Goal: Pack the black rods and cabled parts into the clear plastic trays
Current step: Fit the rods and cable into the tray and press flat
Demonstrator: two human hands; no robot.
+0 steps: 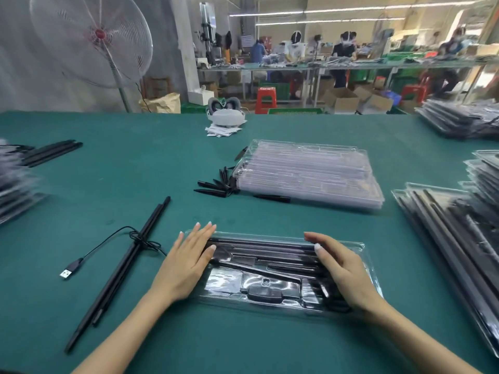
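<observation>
Head view. Clear plastic tray, near table edge, centre: holds black rods lengthwise and a black cabled part in its lower pocket. Left hand: fingers straight, pressing flat on the tray's left end. Right hand: fingers straight, flat on its right end. Left of tray: rod bundle wound with USB cable. Beyond: stack of empty trays, black tips beside it. Right: filled trays. Green table.

hands: 2 | USB plug: 1 | fan: 1
</observation>
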